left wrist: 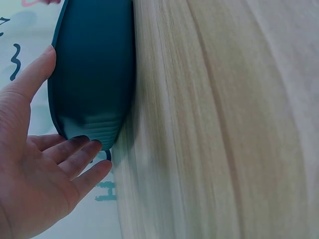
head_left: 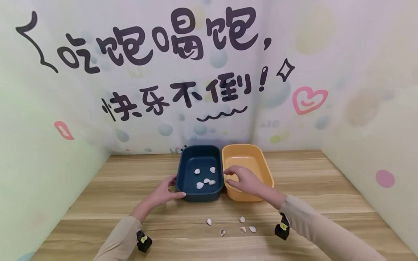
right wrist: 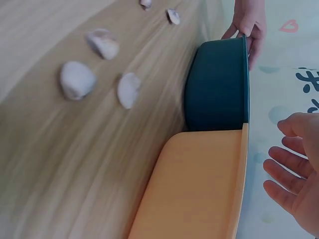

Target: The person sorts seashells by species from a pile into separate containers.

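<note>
A dark blue bin (head_left: 203, 198) holds several white seashells (head_left: 200, 185) scattered over its floor. My left hand (head_left: 164, 193) rests at the bin's left side, thumb on the rim near the front corner and the other fingers loosely extended along the outside wall. Right beside that bin stands an orange bin (head_left: 241, 197). Over its left part hovers my right hand (head_left: 244, 180), fingers relaxed and slightly bent; in the right wrist view this hand (right wrist: 299, 172) holds nothing. Part of the orange bin's inside is hidden by the right hand and forearm.
Several more shells (head_left: 252, 229) lie loose on the wooden table (head_left: 147, 232) in front of the bins. Behind the bins hangs a printed backdrop (head_left: 228, 134) with large dark lettering, and light walls flank both sides.
</note>
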The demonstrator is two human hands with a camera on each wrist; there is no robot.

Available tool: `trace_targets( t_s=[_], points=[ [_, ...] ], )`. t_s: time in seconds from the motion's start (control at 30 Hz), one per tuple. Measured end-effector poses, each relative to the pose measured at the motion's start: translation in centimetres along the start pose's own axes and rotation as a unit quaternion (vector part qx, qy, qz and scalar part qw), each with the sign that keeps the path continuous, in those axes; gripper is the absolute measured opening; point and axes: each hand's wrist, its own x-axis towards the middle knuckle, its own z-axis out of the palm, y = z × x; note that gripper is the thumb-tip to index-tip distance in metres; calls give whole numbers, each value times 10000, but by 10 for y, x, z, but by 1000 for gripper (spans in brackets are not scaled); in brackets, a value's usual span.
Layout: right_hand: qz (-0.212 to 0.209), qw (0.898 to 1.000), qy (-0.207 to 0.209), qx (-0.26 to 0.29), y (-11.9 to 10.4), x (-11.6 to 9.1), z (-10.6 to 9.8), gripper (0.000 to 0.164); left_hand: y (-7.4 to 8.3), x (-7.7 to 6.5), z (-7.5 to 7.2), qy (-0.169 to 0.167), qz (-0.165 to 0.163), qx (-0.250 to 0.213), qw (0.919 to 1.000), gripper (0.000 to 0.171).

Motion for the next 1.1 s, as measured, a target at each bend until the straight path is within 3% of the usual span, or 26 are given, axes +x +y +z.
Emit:
trace_targets(
  t_s=[0.6, 1.1],
  points=[
    [-12, 9997, -216, 130, -8, -46, -16, 17, 2, -1, 0, -15, -17, 84, 10000, 78],
    [-269, 9892, -1144, 878, 6, -87, -9, 8, 4, -2, -2, -108, 144, -125, 9998, 77]
  ],
)
